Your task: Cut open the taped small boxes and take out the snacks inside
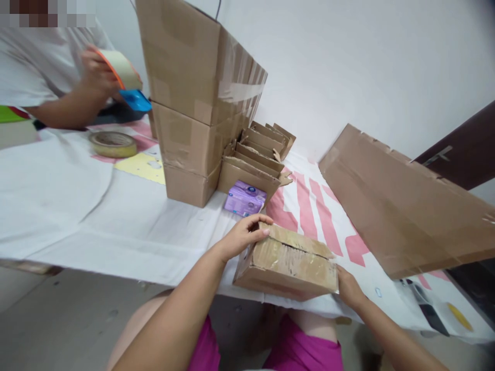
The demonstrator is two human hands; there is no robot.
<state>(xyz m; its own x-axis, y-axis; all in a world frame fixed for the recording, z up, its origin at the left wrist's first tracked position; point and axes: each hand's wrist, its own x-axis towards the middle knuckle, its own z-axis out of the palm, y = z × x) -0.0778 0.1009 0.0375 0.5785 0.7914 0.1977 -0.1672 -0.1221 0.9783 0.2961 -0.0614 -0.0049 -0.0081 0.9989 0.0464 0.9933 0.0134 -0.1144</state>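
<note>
A small cardboard box (296, 265) lies at the table's front edge, its top flaps meeting along a seam with worn, shiny tape patches. My left hand (249, 232) grips its left end, thumb on the top and fingers over the far corner. Against the right end presses my right hand (348, 287); its fingers are mostly hidden behind the box. Just beyond my left hand sits a purple plastic-wrapped pack (245, 198), apart from the box.
Stacked taped cartons (185, 139) rise at centre-left, beside opened cardboard pieces (255, 154). A large cardboard panel (402, 206) leans at right. Across the table, a person's hand (98, 72) holds a tape dispenser (124, 72). A tape roll (113, 144) lies on the white cloth.
</note>
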